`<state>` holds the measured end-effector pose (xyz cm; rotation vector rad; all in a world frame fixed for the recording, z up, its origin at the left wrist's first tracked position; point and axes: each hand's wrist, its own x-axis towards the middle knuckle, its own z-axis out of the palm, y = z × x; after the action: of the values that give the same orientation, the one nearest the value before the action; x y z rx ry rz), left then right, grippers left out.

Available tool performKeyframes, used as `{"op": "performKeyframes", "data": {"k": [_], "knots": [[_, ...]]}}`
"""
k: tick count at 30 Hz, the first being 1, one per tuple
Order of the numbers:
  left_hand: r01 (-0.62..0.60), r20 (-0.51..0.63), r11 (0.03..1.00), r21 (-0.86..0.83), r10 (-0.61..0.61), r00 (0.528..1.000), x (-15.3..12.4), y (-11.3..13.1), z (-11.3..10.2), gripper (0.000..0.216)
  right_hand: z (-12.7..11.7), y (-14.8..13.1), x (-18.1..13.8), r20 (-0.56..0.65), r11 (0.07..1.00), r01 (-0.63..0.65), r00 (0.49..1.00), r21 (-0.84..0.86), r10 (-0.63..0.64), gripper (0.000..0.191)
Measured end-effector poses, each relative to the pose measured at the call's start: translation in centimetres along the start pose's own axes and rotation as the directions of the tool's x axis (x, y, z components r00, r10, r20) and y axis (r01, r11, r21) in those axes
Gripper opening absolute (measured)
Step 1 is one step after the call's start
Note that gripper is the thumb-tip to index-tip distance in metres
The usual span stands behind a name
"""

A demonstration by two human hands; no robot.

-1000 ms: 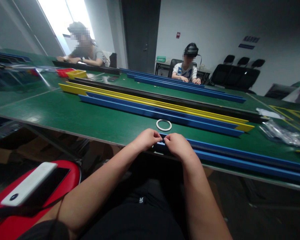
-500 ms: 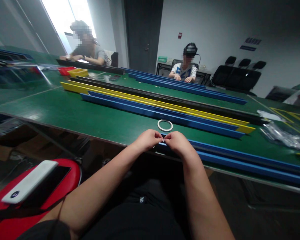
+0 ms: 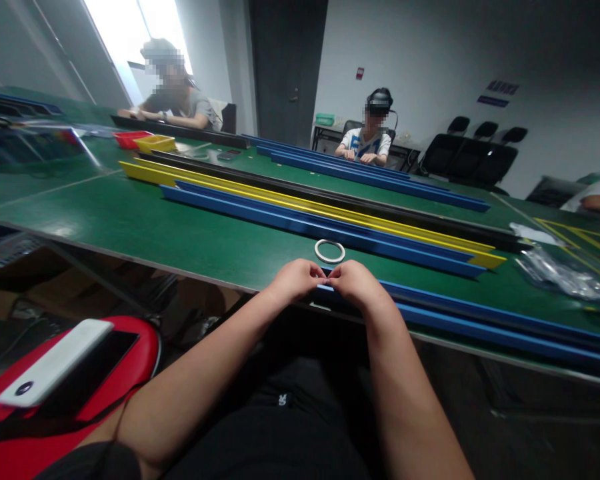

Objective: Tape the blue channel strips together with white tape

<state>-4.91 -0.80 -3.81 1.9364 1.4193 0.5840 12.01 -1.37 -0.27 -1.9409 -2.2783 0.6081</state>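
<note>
My left hand (image 3: pixel 300 279) and my right hand (image 3: pixel 351 283) meet fingertip to fingertip over the near end of a long blue channel rail (image 3: pixel 480 319) at the table's front edge. Both are closed in a pinch. Whatever lies between the fingertips is too small and too covered to name. Just beyond my hands a white ring, like a roll of narrow tape (image 3: pixel 330 260), lies flat on the green tabletop. Behind the ring runs another blue rail (image 3: pixel 300 223), with a yellow rail (image 3: pixel 260 197) and a black rail (image 3: pixel 330 195) alongside it.
Two people sit across the green table (image 3: pixel 105 227), with more blue rails (image 3: pixel 360 173) near them. Red and yellow trays (image 3: pixel 155 143) stand at the far left. Clear plastic bags (image 3: pixel 560 273) lie at right. A red stool (image 3: pixel 135 363) at my left holds a white device (image 3: pixel 55 363).
My hands stay in nearly the same place, with the fingertips slightly closer together. The view has shifted very slightly. The person opposite has moved their hands a little.
</note>
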Motion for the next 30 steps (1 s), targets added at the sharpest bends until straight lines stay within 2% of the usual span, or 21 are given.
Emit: {"op": "performKeyframes", "data": {"k": [7, 16, 23, 30], "knots": [[-0.007, -0.024, 0.999, 0.046, 0.008, 1.0, -0.2, 0.0, 0.2, 0.031, 0.4, 0.0, -0.3, -0.066, 1.0, -0.019, 0.998, -0.015, 0.018, 0.023], [-0.027, -0.065, 0.995, 0.097, 0.033, 0.997, -0.4, -0.1, 0.3, 0.031, 0.8, 0.0, -0.4, -0.062, 0.999, -0.002, 0.998, -0.037, 0.0, 0.024], [-0.056, -0.056, 0.997, 0.054, 0.059, 0.997, -0.7, -0.2, 0.3, 0.034, 0.8, 0.1, -1.0, -0.103, 0.999, 0.035, 0.994, 0.011, -0.034, 0.027], [-0.066, -0.064, 0.996, 0.062, 0.07, 0.996, -0.7, -0.4, 0.3, 0.034, 0.8, 0.1, -0.7, -0.092, 0.999, 0.028, 0.995, 0.034, -0.025, 0.024]]}}
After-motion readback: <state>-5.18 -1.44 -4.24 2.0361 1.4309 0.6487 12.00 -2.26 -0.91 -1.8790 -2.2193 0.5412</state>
